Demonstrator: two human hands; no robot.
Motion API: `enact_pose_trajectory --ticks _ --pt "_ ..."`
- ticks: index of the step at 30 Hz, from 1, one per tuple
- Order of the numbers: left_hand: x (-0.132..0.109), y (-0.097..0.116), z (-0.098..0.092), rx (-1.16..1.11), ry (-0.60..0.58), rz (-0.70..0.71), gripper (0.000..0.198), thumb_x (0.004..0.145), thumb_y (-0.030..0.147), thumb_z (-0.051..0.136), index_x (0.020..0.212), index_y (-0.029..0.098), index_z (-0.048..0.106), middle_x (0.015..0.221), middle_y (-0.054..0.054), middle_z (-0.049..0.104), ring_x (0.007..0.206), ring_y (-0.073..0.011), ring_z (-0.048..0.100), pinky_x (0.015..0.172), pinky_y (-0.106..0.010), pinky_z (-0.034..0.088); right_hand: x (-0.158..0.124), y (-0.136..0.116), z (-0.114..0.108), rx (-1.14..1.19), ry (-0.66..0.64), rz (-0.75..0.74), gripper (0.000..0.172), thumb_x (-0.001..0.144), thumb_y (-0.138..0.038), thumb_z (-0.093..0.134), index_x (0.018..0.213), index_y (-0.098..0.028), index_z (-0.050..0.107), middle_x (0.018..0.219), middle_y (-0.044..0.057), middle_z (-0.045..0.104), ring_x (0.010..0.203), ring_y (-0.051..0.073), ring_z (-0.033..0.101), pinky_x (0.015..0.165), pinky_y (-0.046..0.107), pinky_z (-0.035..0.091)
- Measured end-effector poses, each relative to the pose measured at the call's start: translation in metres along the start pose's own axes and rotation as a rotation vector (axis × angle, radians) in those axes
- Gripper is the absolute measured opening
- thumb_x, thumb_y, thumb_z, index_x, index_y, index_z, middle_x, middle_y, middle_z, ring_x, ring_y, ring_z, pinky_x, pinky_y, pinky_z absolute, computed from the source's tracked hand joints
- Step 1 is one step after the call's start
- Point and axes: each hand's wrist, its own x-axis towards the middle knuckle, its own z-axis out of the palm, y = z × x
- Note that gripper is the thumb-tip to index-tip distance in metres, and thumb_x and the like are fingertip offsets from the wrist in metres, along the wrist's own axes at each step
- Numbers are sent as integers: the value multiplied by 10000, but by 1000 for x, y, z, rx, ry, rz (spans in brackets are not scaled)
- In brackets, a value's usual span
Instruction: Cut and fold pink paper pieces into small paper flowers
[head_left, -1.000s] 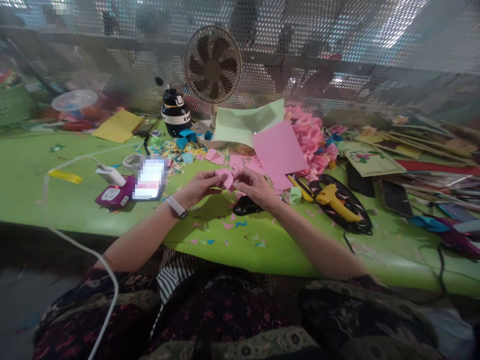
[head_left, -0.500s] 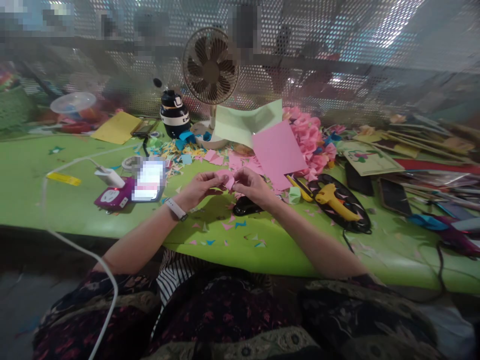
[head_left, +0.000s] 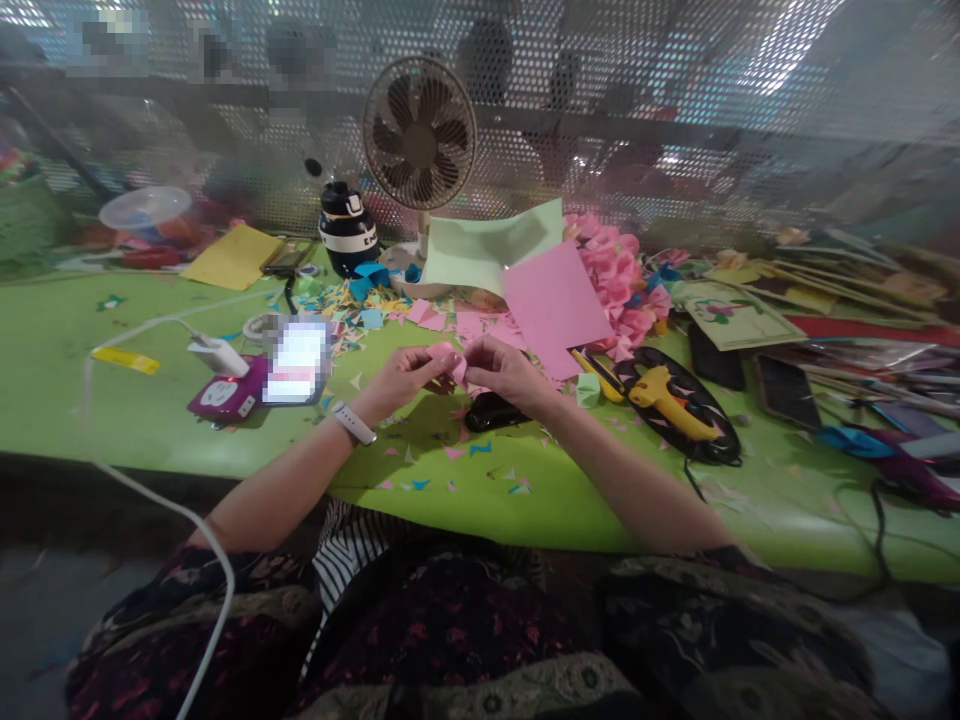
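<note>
Between my two hands is a small curled piece of pink paper [head_left: 458, 369], held above the green table. My left hand [head_left: 409, 375], with a white watch band on its wrist, pinches the paper from the left. From the other side, my right hand [head_left: 502, 372] has its thumb and fingertips closed on the paper's right edge. Below the hands lies a black object [head_left: 491, 412], partly covered by my right hand; its kind is hard to tell. Behind them are pink paper scraps [head_left: 469, 323] and a larger pink sheet [head_left: 556, 305].
A yellow glue gun [head_left: 671, 402] rests on a black tray at the right, beside a yellow cutter [head_left: 600, 375]. Pink paper flowers [head_left: 611, 270] pile up behind. At the left are a lit phone [head_left: 296, 362] and a purple power socket [head_left: 223, 395]. A fan [head_left: 420, 135] stands at the back.
The pink paper has turned a little between my fingers and looks more curled. Both hands stay in nearly the same place.
</note>
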Motion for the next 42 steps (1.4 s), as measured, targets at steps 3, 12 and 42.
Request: enact_pose_trajectory --ticks 3,12,42 --pt "0 0 1 32 -17 32 450 719 597 765 776 150 745 725 -42 707 659 -131 643 690 -274 560 0 -2 0 19 -7 12 218 704 -261 758 799 -192 574 743 -27 664 702 115 624 731 299 510" --pt "-7 5 0 174 -151 119 410 822 573 684 828 167 744 830 -78 751 747 -170 691 777 -308 560 0 -8 -5 65 -23 179 140 616 -196 711 729 -175 631 705 -34 653 664 105 586 688 268 461" --pt "2 -10 -13 67 -183 89 348 724 478 817 751 140 737 729 -57 747 677 -154 672 702 -283 537 -2 -6 -2 -115 -101 -23 295 791 -446 727 847 -165 658 841 34 704 784 146 630 762 311 489"
